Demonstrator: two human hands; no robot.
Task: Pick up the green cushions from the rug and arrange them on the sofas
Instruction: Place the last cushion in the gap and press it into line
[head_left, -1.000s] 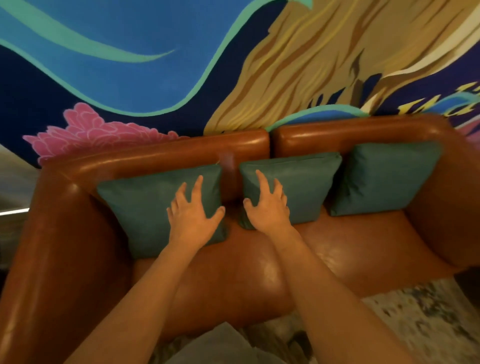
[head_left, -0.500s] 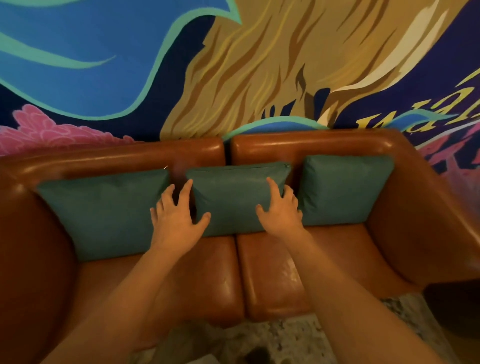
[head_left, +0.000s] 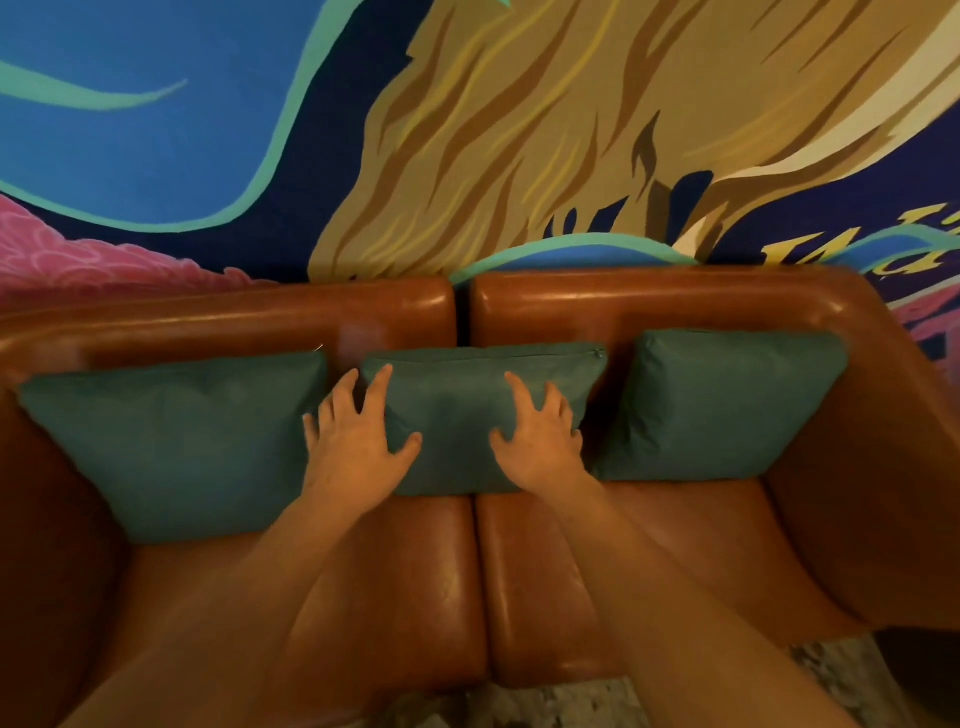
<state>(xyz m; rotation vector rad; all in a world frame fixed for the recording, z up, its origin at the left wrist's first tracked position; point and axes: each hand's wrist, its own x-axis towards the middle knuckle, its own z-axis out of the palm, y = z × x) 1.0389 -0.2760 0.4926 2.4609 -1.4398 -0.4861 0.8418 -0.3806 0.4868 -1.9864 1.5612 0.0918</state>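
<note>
Middle cushion (head_left: 457, 415) leans on sofa (head_left: 395, 597) back over the seat seam, left hand (head_left: 353, 447) & right hand (head_left: 540, 441) flat on it, fingers spread, no grip; 1 s ago left hand pressed left cushion (head_left: 171, 441). W/ right cushion (head_left: 727, 400) also up, this sofa looks nearly done

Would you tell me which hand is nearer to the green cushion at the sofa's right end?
Right. The right hand lies on the middle cushion, just beside the right-end cushion; the left hand lies at the middle cushion's left edge, farther off.
</note>
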